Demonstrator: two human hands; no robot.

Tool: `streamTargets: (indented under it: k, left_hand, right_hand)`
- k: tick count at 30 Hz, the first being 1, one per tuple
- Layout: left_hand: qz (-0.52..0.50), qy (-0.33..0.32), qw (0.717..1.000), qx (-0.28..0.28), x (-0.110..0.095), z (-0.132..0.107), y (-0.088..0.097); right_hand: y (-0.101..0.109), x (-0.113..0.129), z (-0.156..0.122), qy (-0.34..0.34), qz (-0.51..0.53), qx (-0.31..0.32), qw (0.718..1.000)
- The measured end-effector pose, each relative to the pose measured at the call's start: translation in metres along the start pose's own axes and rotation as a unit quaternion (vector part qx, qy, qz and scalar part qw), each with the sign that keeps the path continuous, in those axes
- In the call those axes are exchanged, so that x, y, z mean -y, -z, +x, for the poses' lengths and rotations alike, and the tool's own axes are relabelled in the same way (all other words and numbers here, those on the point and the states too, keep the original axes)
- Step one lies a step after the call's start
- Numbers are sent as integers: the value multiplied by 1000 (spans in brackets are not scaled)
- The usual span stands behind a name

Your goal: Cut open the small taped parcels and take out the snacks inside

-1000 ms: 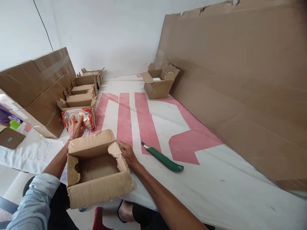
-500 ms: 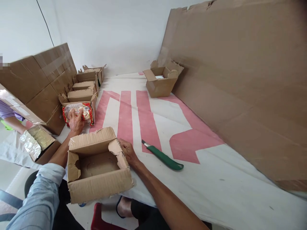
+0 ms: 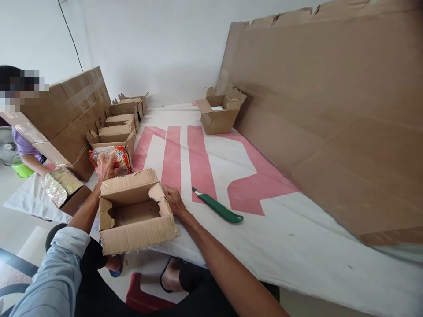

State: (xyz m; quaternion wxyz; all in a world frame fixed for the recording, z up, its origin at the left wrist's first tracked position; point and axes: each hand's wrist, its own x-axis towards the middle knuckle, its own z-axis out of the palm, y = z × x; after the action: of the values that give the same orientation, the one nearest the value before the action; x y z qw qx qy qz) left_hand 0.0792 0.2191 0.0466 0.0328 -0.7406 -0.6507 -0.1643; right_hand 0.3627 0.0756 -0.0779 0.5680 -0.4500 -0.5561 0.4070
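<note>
An open, empty cardboard box (image 3: 139, 235) with torn flaps sits at the near edge of the table. My right hand (image 3: 174, 201) grips its right wall, fingers curled over the torn rim. Behind the box, my left hand (image 3: 106, 166) lies on a clear packet with red print (image 3: 121, 156), fingers closed over it. The packet lies in front of a row of small open cardboard boxes (image 3: 115, 132).
A green-handled cutter (image 3: 218, 207) lies on the white and pink table cover right of the box. Another small open box (image 3: 218, 115) stands at the back. A big cardboard sheet (image 3: 324, 119) leans at right. Large taped cartons (image 3: 66, 119) and a person stand at left.
The view has shifted, bringing a person at the far left and a foil-lined box into sight. My hands stay on the packet and the box.
</note>
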Motion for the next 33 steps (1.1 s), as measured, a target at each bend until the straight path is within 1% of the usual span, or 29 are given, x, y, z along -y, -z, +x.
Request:
streamTargets:
  k: [5, 12, 16, 20, 22, 24, 28, 31, 33]
  left_hand:
    - [1, 2, 1000, -5, 1, -9, 6]
    - [35, 5, 999, 7, 14, -14, 7]
    - [32, 10, 999, 15, 20, -8, 7]
    - [24, 17, 999, 30, 21, 5, 6]
    - [16, 17, 999, 37, 21, 13, 5]
    - [5, 15, 999, 41, 20, 20, 4]
    - [-27, 5, 998, 49, 21, 30, 5]
    - [-64, -6, 996, 65, 26, 31, 7]
    - [-95, -18, 993, 74, 29, 28, 9]
  right_hand:
    - [-2, 0, 1, 1, -1, -4, 1000]
    - [-3, 2, 6, 16, -4, -8, 1000]
    - [-4, 3, 6, 22, -2, -8, 1000]
    - [-3, 5, 7, 20, 4, -3, 1000]
    - [-1, 9, 6, 17, 10, 3, 1000]
    - [3, 18, 4, 16, 31, 26, 999]
    - [12, 41, -1, 17, 104, 100, 989]
    - [17, 52, -4, 13, 136, 133, 982]
    - [20, 56, -6, 4, 145, 145, 979]
